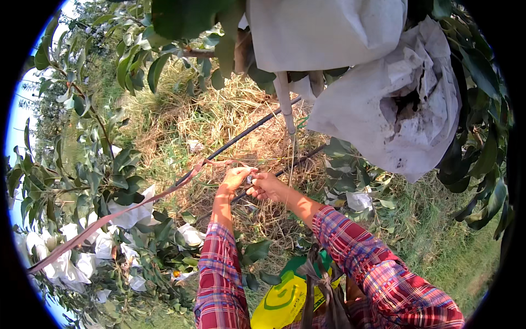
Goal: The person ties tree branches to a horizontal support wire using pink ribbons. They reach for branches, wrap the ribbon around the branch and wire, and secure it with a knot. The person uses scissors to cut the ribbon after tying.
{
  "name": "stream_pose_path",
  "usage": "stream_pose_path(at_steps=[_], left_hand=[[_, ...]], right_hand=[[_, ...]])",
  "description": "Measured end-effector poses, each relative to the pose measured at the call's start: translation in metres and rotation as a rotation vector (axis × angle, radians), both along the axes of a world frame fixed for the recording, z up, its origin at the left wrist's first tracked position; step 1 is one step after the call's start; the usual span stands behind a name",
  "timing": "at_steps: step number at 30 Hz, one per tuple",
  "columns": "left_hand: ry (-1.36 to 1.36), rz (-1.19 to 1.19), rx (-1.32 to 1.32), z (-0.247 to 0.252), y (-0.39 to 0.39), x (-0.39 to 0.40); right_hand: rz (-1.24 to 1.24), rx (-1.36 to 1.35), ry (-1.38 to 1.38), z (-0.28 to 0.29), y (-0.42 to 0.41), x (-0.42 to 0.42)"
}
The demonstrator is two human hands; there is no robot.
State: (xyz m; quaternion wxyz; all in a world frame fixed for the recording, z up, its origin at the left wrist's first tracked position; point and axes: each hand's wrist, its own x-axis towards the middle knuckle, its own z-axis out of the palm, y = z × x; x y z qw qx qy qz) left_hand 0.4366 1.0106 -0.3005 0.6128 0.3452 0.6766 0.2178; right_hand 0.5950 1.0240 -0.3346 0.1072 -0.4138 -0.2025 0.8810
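My left hand (235,179) and my right hand (267,186) meet over the dry grass, in the middle of the view. The fingers of my left hand pinch the end of a long faded pink cloth strip (98,222), which runs off to the lower left. My right hand is curled right beside it; a small pale piece shows between the hands, and whether the right fingers grip it is hidden. Black hoses (242,136) pass behind the hands. A yellow and green bag (279,298) hangs at my waist, with dark cloth ties (318,283) over it.
Large white bags (324,37) hang close overhead; one, a torn, stained bag (382,111), is at the upper right. Leafy branches (98,119) with several white bags (86,263) stand at the left. A pale pole (284,103) points down above the hands.
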Motion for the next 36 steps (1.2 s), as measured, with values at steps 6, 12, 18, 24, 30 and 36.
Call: stream_pose_path(at_steps=[6, 12, 18, 24, 30, 36], left_hand=[[-0.057, 0.337, 0.496, 0.028, -0.026, 0.010], [0.150, 0.267, 0.697, 0.155, -0.053, 0.041], [0.444, 0.439, 0.764, 0.127, -0.092, 0.001], [0.651, 0.215, 0.460, 0.066, -0.080, -0.009], [0.620, 0.222, 0.477, 0.053, -0.052, 0.011], [0.505, 0.210, 0.519, 0.023, -0.060, 0.004]], right_hand=[[0.415, 0.624, -0.223, 0.005, -0.049, 0.018], [0.201, 0.952, -0.175, 0.017, -0.078, 0.053], [0.307, 0.673, -0.107, 0.072, -0.070, 0.066], [0.326, 0.857, -0.100, 0.121, -0.102, 0.084], [0.274, 0.730, -0.043, 0.139, -0.093, 0.094], [0.449, 1.072, 0.042, 0.169, -0.104, 0.105]])
